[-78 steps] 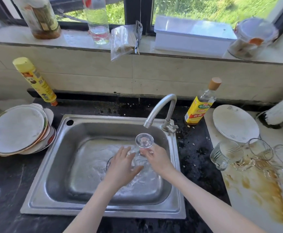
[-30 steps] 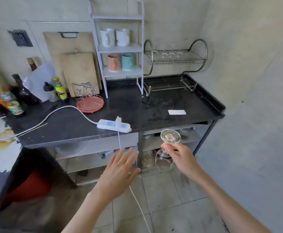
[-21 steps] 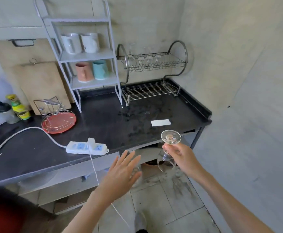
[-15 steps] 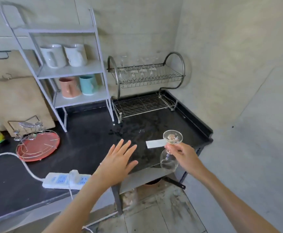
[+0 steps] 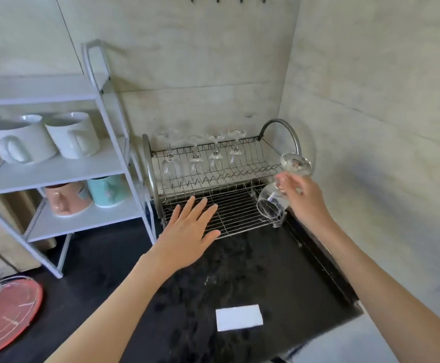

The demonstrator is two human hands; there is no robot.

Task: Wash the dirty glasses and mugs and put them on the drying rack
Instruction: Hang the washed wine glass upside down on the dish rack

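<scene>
Right hand (image 5: 305, 197) pinches wine glass (image 5: 279, 195) stem, bowl down for draining, near drying rack (image 5: 239, 179); left hand (image 5: 187, 231) flat, empty.

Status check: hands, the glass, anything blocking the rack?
Right hand holds wine glass upside down by stem. Left hand open, holding nothing. Four glasses on drying rack upper tier; right end free.

Landmark: the drying rack (image 5: 221, 195) stands in the counter's back corner.
Upper tier: four stemmed glasses (image 5: 200, 155) hang inverted.
Left of rack: shelf unit (image 5: 56, 169) holding mugs (image 5: 48, 137).
Before rack: my left hand (image 5: 187, 237); nearer still, a paper slip (image 5: 239, 317).
At the rack's right end: my right hand (image 5: 305, 197) holds a wine glass (image 5: 276, 197) upside down.
</scene>
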